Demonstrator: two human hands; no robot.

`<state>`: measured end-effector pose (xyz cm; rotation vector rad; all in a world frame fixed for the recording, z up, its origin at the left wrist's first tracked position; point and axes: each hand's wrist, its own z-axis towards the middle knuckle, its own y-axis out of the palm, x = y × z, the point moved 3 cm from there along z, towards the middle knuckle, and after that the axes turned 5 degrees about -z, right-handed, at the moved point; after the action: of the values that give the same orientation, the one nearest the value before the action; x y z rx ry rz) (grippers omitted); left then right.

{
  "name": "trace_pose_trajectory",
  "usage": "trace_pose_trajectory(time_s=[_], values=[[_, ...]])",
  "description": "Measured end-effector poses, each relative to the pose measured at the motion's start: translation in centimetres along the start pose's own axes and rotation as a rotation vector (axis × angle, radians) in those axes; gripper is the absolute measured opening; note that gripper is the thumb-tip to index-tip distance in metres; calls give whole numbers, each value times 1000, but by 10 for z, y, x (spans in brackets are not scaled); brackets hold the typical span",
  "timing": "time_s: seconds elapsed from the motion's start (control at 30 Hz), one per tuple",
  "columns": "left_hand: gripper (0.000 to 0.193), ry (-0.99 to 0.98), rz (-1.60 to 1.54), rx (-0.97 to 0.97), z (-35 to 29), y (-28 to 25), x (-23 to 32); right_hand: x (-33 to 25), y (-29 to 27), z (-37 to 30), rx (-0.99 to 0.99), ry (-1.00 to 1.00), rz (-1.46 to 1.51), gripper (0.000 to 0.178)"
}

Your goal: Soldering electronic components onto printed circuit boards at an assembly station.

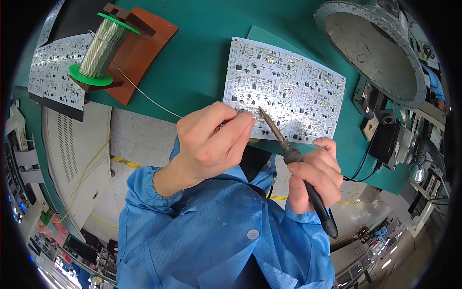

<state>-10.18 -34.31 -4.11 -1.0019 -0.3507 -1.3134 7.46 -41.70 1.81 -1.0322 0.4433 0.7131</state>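
Note:
My right hand (pixel 317 176) is wrapped round the black handle of a soldering iron (pixel 276 129). The iron's thin tip meets or hovers just over a white circuit board (pixel 315 86) dotted with small dark parts; contact is hard to tell. Close to that tip, my left hand (pixel 211 137) is closed in a pinch on solder wire (pixel 144 92), covering the board's lower left edge. This silvery wire runs back to a spool (pixel 103 48) with green flanges, mounted on a reddish-brown stand (pixel 153 41). The wire's end between my fingers is hidden.
More boards (pixel 55 72) lie at the far left. A big grey funnel-shaped hood (pixel 380 48) hangs over the right side of the green table (pixel 207 29). Below it stand a black box (pixel 387 142) and cables. A pale cabinet (pixel 79 144) is at the left.

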Motion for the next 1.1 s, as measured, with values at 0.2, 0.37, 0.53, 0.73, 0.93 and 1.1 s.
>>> trace_pose_trajectory(time_s=[0.2, 0.37, 0.53, 0.73, 0.93, 1.1], values=[[22, -14, -10, 6, 2, -1, 2, -1, -1, 4, -8, -15, 4, 10], [20, -42, -54, 43, 7, -9, 5, 0, -5, 6, 5, -35, 5, 7], [13, -138, -132, 115, 16, -19, 2, 8, -21, 3, 143, -4, 28, 9], [4, -261, -229, 155, 18, -20, -18, 30, -49, -28, 395, 83, -19, 21], [2, -352, -322, 189, 16, -17, -29, 69, -71, -58, 578, 52, -159, 30], [3, -357, -328, 190, 14, -19, -32, 98, -75, -70, 640, 263, -295, 43]])
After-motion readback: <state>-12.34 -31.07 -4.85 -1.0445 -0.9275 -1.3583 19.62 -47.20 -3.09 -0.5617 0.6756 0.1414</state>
